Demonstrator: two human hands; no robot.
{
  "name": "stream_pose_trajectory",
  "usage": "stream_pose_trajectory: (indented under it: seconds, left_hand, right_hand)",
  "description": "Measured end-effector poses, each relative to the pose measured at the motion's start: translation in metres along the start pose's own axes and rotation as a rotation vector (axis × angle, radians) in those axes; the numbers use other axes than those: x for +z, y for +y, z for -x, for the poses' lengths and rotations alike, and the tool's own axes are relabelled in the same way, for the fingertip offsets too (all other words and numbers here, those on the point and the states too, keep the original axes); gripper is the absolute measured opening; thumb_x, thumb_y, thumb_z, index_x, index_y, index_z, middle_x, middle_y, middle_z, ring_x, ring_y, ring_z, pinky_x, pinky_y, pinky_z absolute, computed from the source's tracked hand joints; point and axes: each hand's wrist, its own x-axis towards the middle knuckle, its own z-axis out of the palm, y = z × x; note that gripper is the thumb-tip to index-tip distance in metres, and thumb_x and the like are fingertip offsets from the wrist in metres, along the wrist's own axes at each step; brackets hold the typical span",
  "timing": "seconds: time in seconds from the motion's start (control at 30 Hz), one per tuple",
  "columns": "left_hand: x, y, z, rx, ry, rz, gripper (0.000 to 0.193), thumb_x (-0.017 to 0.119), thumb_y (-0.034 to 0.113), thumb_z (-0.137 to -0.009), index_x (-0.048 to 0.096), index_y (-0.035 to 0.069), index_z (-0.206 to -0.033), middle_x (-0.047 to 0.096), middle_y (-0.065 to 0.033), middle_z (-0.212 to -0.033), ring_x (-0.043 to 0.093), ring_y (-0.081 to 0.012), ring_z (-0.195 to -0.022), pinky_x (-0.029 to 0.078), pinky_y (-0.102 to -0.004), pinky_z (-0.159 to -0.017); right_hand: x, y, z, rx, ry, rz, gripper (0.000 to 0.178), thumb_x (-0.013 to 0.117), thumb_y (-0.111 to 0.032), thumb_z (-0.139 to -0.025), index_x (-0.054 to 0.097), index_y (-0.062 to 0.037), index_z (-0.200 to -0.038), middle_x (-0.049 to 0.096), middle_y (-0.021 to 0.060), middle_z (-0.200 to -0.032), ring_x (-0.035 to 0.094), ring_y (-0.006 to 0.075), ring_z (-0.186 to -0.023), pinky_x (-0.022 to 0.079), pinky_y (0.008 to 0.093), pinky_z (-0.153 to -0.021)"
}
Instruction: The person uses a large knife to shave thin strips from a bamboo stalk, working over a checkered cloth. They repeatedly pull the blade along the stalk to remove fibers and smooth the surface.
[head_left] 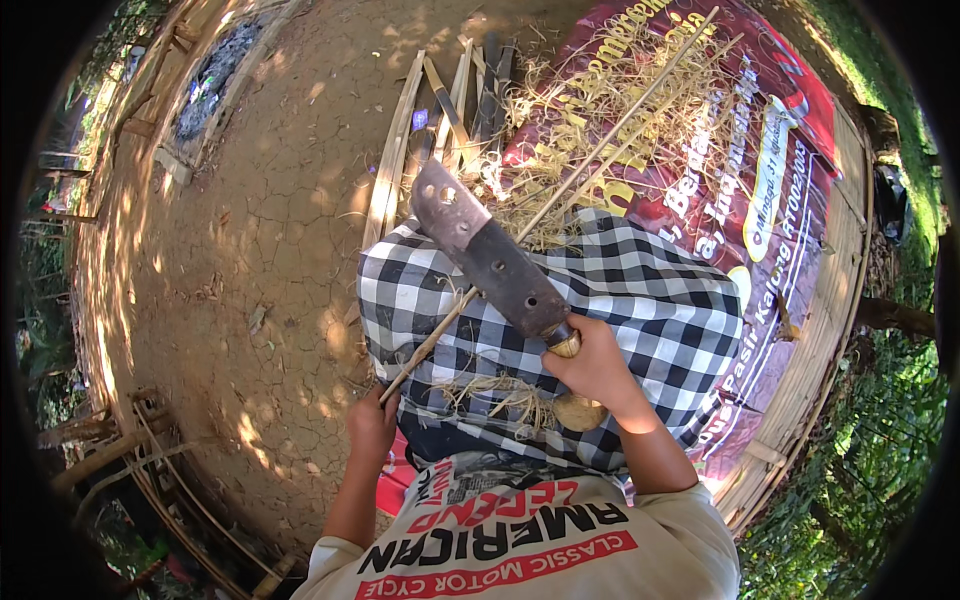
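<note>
My right hand (pixel 588 362) is closed round the wooden handle of a broad cleaver-like knife (pixel 490 255) with several holes in its dark blade. The blade points up and to the left over my lap. My left hand (pixel 372 418) grips the near end of a long, thin bamboo stick (pixel 430 345). From there the stick runs up and right, passing under the blade, with its far end over a pile of shavings. A black-and-white checked cloth (pixel 640 340) covers my lap, and some pale shavings (pixel 500 397) lie on it by my right hand.
A maroon printed banner (pixel 790 190) spreads on the right over a bamboo platform (pixel 835 290), with curly shavings (pixel 650 110) heaped on it. Split bamboo strips (pixel 398 150) lie ahead on cracked earth (pixel 270 270). An ash-filled pit (pixel 215 80) is far left.
</note>
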Motion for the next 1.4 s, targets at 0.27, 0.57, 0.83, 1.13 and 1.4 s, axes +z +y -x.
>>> stream_pose_trajectory:
  seconds: [0.27, 0.57, 0.83, 1.13, 1.4]
  left_hand:
    - [-0.004, 0.002, -0.015, -0.089, -0.201, 0.109, 0.031, 0.064, 0.03, -0.09, 0.065, 0.0, -0.084, 0.06, -0.0213, -0.065, 0.06, -0.0402, -0.062, 0.045, -0.0445, -0.056]
    - [-0.008, 0.008, -0.018, -0.124, -0.241, 0.105, 0.037, 0.065, 0.033, -0.09, 0.064, -0.003, -0.079, 0.058, -0.0214, -0.062, 0.059, -0.0389, -0.058, 0.044, -0.0441, -0.055]
    - [-0.002, -0.004, -0.021, -0.151, -0.261, 0.107, 0.042, 0.067, 0.035, -0.088, 0.064, -0.005, -0.077, 0.059, -0.0235, -0.063, 0.059, -0.0414, -0.06, 0.046, -0.0455, -0.057]
    - [-0.006, 0.005, -0.02, -0.113, -0.226, 0.126, 0.039, 0.069, 0.034, -0.088, 0.065, -0.004, -0.078, 0.06, -0.0227, -0.063, 0.062, -0.0398, -0.061, 0.047, -0.0436, -0.056]
    - [-0.012, 0.003, -0.02, -0.039, -0.199, 0.1, 0.037, 0.07, 0.033, -0.087, 0.066, -0.003, -0.08, 0.06, -0.0213, -0.063, 0.061, -0.038, -0.058, 0.046, -0.0427, -0.054]
  right_hand:
    - [0.028, 0.005, 0.004, -0.02, -0.141, 0.052, 0.03, 0.07, -0.012, -0.068, 0.063, 0.0068, -0.091, 0.064, 0.0191, -0.071, 0.062, 0.0243, -0.064, 0.05, 0.0346, -0.065]
    - [-0.018, -0.007, -0.018, 0.115, 0.11, -0.237, 0.021, 0.068, -0.002, -0.071, 0.06, 0.0082, -0.088, 0.062, 0.0089, -0.066, 0.059, 0.014, -0.053, 0.047, 0.029, -0.051]
    - [-0.009, -0.001, -0.023, 0.055, 0.155, -0.054, 0.027, 0.068, -0.008, -0.069, 0.06, 0.0081, -0.089, 0.064, 0.0218, -0.072, 0.066, 0.033, -0.067, 0.051, 0.0375, -0.065]
    - [-0.061, -0.015, -0.033, -0.059, 0.117, 0.113, 0.021, 0.065, 0.0, -0.072, 0.059, 0.0075, -0.091, 0.062, 0.009, -0.065, 0.06, 0.0132, -0.053, 0.048, 0.0296, -0.05]
    - [-0.052, -0.004, -0.03, 0.023, 0.061, 0.086, 0.029, 0.069, -0.01, -0.069, 0.062, 0.0081, -0.091, 0.064, 0.0221, -0.072, 0.066, 0.0289, -0.066, 0.05, 0.0366, -0.063]
